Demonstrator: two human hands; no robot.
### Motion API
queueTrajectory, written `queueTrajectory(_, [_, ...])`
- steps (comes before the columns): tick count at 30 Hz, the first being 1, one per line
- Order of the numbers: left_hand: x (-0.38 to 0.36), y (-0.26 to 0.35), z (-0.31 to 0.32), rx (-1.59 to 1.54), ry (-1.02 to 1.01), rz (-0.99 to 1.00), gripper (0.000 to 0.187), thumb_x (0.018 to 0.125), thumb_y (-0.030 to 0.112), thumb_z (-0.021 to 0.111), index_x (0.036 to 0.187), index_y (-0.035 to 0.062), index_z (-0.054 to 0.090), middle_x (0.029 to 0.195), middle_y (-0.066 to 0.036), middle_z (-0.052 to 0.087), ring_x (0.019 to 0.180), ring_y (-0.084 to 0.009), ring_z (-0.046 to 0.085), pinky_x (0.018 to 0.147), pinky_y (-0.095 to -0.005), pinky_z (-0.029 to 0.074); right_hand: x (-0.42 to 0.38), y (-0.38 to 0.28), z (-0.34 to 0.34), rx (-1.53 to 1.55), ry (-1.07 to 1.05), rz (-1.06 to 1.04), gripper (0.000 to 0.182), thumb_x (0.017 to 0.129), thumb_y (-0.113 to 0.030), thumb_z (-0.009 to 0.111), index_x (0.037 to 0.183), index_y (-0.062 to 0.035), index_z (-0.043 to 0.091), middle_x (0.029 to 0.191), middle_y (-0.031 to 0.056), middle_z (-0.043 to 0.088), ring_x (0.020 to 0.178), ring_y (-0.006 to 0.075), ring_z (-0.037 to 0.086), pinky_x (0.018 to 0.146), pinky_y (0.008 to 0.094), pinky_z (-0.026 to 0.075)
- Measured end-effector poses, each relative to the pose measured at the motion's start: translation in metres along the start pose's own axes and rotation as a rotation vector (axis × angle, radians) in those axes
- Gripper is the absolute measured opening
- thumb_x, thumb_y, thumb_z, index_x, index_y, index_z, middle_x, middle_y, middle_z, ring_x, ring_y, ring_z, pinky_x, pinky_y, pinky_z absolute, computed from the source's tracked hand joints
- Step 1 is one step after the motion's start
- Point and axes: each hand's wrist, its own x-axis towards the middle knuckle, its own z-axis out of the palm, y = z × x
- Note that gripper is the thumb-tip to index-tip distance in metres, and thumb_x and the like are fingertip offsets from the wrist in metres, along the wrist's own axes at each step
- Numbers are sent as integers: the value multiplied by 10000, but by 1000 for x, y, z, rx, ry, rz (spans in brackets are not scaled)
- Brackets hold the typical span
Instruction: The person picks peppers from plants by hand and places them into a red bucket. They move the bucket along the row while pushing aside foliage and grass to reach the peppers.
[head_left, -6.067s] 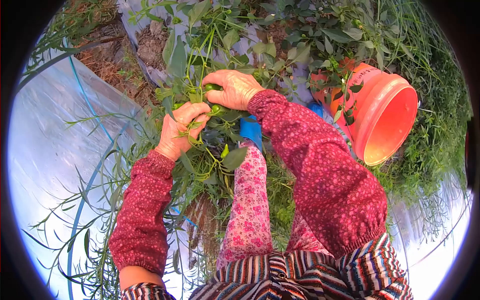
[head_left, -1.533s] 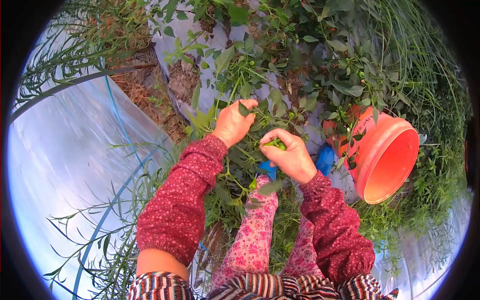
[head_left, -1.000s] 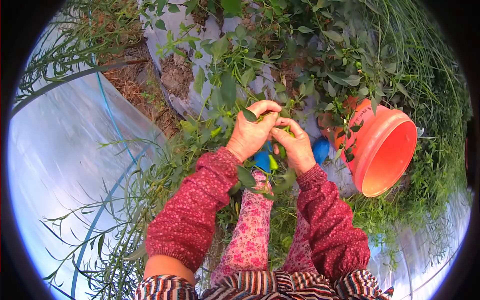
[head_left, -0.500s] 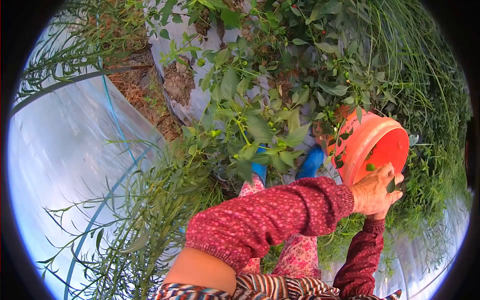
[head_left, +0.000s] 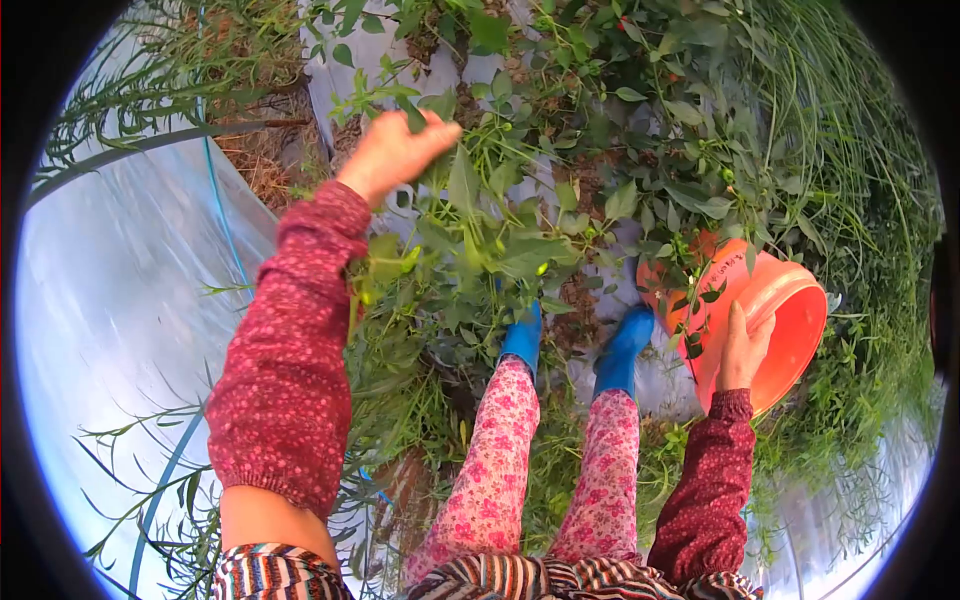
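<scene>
My left hand is up at the top of a leafy pepper plant, its fingers curled together among the leaves. What they hold, if anything, I cannot make out. Small green peppers show lower on the plant. On the other side, my right hand grips the rim of an orange-red bucket, thumb outside. The bucket is tilted with its mouth toward the lower right, and leafy stems hang in front of its wall.
Blue boots stand on grey plastic sheeting between the plants. Clear plastic film with a blue cord lies at the left. Long grassy leaves crowd the right side. Bare soil shows at the upper left.
My left hand has moved from the bucket's mouth to the plant at the upper left. My right hand, hidden behind it before, now shows on the rim; the bucket has shifted slightly.
</scene>
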Motion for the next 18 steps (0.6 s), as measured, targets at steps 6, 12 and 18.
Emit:
queueTrajectory(6, [6,-123,51,-830,347,-593,311,805,340,625,795,29,611,799,-41,583,697,-138,507,660,-313,425,8,32,-3,-231,86,-134,620,851,-171,584,1349,49,288,1314,194,429,1189,269,437,991,334,336])
queueTrajectory(12, [50,-204,81,198,213,-193,524,739,338,697,1150,38,570,1032,-119,641,965,-236,603,849,-356,467,7,35,-3,-101,77,-78,583,881,-154,563,1360,25,282,1310,112,416,1154,192,429,970,301,345])
queueTrajectory(18, [106,-233,127,-438,245,41,354,761,206,669,1076,58,602,948,-129,653,836,-258,602,755,-336,462,8,35,-7,30,13,-16,665,892,-160,559,1396,49,179,1376,134,346,1203,208,397,1006,307,316])
